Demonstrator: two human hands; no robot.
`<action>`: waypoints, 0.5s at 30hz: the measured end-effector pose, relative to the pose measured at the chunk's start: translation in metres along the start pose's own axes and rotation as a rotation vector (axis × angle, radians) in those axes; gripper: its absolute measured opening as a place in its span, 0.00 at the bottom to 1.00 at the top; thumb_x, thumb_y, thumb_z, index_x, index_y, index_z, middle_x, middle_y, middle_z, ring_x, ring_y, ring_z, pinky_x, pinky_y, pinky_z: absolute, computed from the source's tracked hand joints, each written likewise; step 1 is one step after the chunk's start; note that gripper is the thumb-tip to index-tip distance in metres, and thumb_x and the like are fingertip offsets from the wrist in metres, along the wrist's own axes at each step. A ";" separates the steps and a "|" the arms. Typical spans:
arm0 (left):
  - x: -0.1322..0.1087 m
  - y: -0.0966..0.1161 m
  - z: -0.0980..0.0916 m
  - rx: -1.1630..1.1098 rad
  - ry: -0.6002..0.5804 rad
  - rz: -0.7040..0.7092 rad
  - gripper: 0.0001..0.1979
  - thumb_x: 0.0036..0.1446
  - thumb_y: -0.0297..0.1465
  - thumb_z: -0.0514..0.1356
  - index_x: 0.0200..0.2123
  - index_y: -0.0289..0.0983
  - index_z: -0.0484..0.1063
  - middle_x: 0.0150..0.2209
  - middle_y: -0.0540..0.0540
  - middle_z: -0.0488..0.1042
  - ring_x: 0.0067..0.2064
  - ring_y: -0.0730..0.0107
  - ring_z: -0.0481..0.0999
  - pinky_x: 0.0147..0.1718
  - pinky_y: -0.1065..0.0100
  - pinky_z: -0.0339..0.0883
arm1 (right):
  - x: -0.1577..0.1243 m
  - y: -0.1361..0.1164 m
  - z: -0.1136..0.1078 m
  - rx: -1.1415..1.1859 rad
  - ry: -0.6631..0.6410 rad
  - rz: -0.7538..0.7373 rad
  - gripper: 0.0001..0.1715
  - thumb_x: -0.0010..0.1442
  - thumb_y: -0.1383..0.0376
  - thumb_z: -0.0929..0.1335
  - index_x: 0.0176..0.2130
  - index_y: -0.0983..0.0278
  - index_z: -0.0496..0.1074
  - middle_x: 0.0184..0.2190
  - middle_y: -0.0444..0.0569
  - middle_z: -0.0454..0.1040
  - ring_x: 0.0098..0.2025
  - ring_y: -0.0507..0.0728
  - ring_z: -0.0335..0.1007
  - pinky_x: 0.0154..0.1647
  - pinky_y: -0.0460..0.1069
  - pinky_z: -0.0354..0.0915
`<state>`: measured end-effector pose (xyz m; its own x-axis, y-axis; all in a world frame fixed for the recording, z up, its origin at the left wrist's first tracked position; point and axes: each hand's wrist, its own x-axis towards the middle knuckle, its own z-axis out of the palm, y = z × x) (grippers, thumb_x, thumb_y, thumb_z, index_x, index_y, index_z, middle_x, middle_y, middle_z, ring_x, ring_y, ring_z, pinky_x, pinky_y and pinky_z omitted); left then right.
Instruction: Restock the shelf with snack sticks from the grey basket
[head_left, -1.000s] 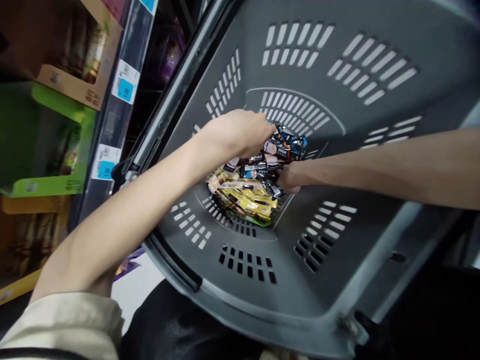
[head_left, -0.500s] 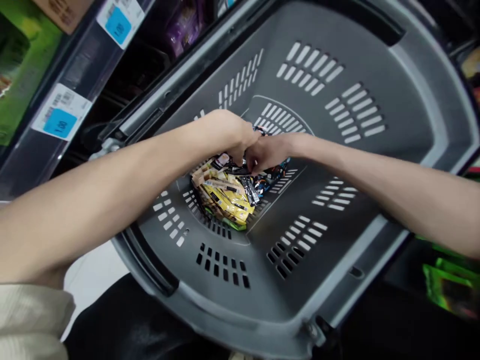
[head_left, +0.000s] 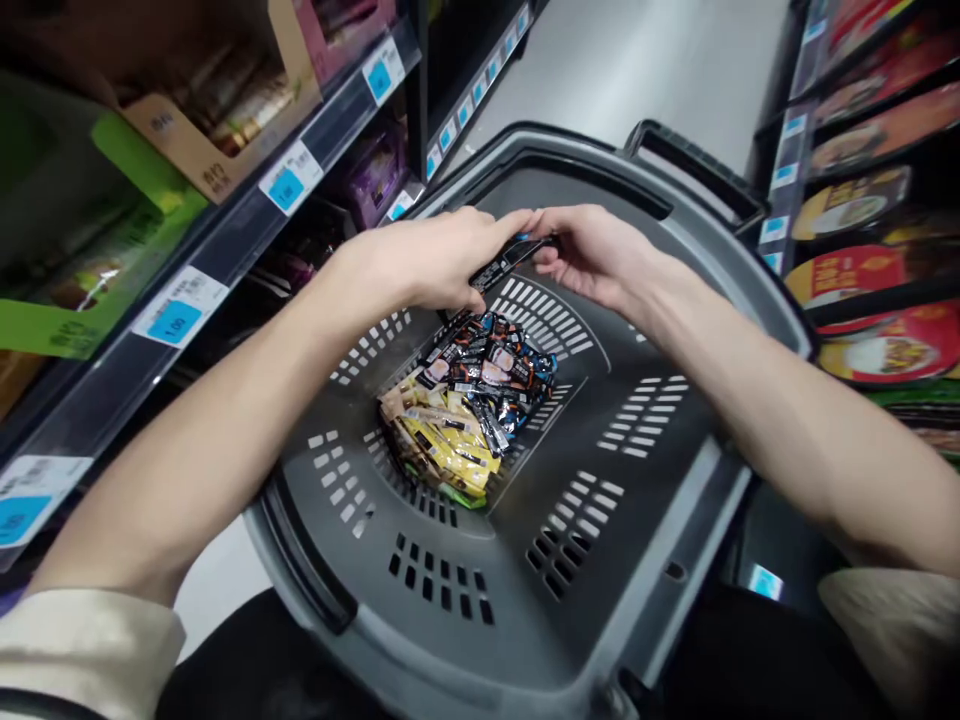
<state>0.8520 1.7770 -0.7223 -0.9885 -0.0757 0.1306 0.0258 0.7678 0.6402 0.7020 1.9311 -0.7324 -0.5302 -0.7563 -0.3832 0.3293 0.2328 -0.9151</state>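
A small black packet (head_left: pixel 508 265) is held up in the far part of a grey basket (head_left: pixel 517 625), above its floor. My left hand (head_left: pixel 454 255) grips the packet from the left, fingers over it and thumb below. On its right end, my right hand (head_left: pixel 589 250) pinches it with curled fingers. Below, at the bottom of the basket, lies a pile of shiny black packets (head_left: pixel 506 365) with blue and orange marks. Yellow packets (head_left: pixel 450 435) lie against them on the near side, with a bit of green showing under.
At the left runs a shelf with blue price tags (head_left: pixel 174 320), an open carton (head_left: pixel 184 140) and purple packs (head_left: pixel 375 175). On the right are racks of red packages (head_left: pixel 900 340). Pale floor (head_left: pixel 637 60) stretches beyond the basket, whose black handle (head_left: pixel 694 165) stands out at the far end.
Both hands have come up from the pile, bringing the black packet with them. More black packets now show in the basket. The view has tilted up to the aisle.
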 end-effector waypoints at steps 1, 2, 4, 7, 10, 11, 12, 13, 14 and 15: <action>0.002 -0.003 0.001 0.043 -0.026 0.033 0.39 0.51 0.32 0.74 0.65 0.40 0.68 0.55 0.41 0.77 0.62 0.46 0.76 0.61 0.54 0.69 | 0.001 -0.001 -0.002 0.073 0.013 0.001 0.08 0.61 0.71 0.73 0.35 0.67 0.69 0.29 0.44 0.67 0.23 0.42 0.57 0.20 0.39 0.63; 0.004 -0.004 0.000 0.080 -0.044 0.059 0.37 0.52 0.32 0.73 0.65 0.41 0.68 0.56 0.40 0.76 0.62 0.45 0.76 0.61 0.54 0.69 | 0.001 -0.003 -0.003 0.126 0.022 -0.009 0.09 0.61 0.70 0.73 0.36 0.66 0.69 0.29 0.43 0.66 0.22 0.42 0.56 0.21 0.39 0.63; 0.004 0.000 -0.002 0.153 -0.047 0.101 0.36 0.54 0.31 0.71 0.65 0.40 0.67 0.56 0.39 0.76 0.62 0.43 0.76 0.61 0.52 0.69 | -0.001 -0.004 -0.002 0.174 0.034 -0.052 0.10 0.63 0.67 0.74 0.38 0.65 0.68 0.28 0.42 0.64 0.23 0.43 0.58 0.23 0.39 0.64; 0.002 0.010 -0.008 0.192 -0.009 0.124 0.34 0.58 0.29 0.66 0.67 0.39 0.65 0.55 0.38 0.76 0.61 0.44 0.77 0.60 0.52 0.69 | -0.005 -0.006 0.002 0.180 0.027 -0.135 0.14 0.65 0.58 0.74 0.39 0.64 0.69 0.30 0.43 0.67 0.26 0.45 0.62 0.27 0.42 0.68; 0.001 0.016 -0.013 0.099 0.048 0.111 0.32 0.58 0.25 0.63 0.66 0.39 0.66 0.52 0.39 0.78 0.60 0.45 0.78 0.59 0.52 0.70 | -0.010 -0.007 0.006 0.127 0.010 -0.200 0.24 0.64 0.45 0.72 0.41 0.62 0.70 0.34 0.45 0.73 0.30 0.48 0.67 0.30 0.44 0.69; 0.001 0.017 -0.014 0.054 0.068 0.098 0.32 0.57 0.24 0.62 0.65 0.38 0.67 0.50 0.40 0.79 0.59 0.45 0.79 0.58 0.52 0.71 | -0.012 -0.008 0.007 0.094 0.011 -0.220 0.28 0.64 0.40 0.72 0.41 0.62 0.71 0.35 0.46 0.75 0.31 0.49 0.68 0.31 0.44 0.69; 0.002 0.018 -0.015 0.008 0.091 0.077 0.31 0.57 0.23 0.62 0.64 0.38 0.67 0.47 0.41 0.79 0.57 0.47 0.80 0.57 0.52 0.72 | -0.013 -0.008 0.008 0.058 0.014 -0.237 0.31 0.63 0.37 0.70 0.41 0.62 0.71 0.36 0.47 0.76 0.33 0.50 0.69 0.31 0.44 0.69; 0.003 0.017 -0.015 -0.040 0.115 0.051 0.30 0.56 0.23 0.62 0.63 0.38 0.68 0.45 0.43 0.79 0.54 0.49 0.81 0.55 0.53 0.73 | -0.015 -0.009 0.009 0.027 0.018 -0.252 0.34 0.64 0.34 0.69 0.42 0.62 0.71 0.36 0.47 0.76 0.34 0.50 0.70 0.32 0.44 0.69; 0.005 0.017 -0.015 -0.088 0.139 0.021 0.29 0.57 0.22 0.62 0.63 0.39 0.68 0.43 0.44 0.79 0.51 0.51 0.82 0.53 0.54 0.74 | -0.016 -0.009 0.010 0.006 0.021 -0.267 0.35 0.64 0.34 0.69 0.42 0.62 0.72 0.37 0.47 0.76 0.36 0.50 0.71 0.33 0.43 0.68; 0.006 0.016 -0.015 -0.137 0.162 -0.008 0.29 0.57 0.22 0.61 0.62 0.39 0.67 0.42 0.44 0.79 0.48 0.55 0.83 0.51 0.55 0.76 | -0.018 -0.008 0.011 -0.007 0.024 -0.283 0.35 0.63 0.33 0.69 0.43 0.62 0.72 0.38 0.46 0.76 0.37 0.50 0.71 0.33 0.43 0.68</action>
<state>0.8488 1.7798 -0.7002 -0.9524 -0.1913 0.2374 0.0485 0.6739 0.7373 0.7173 1.9356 -0.7165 -0.6186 -0.7772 -0.1148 0.1601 0.0184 -0.9869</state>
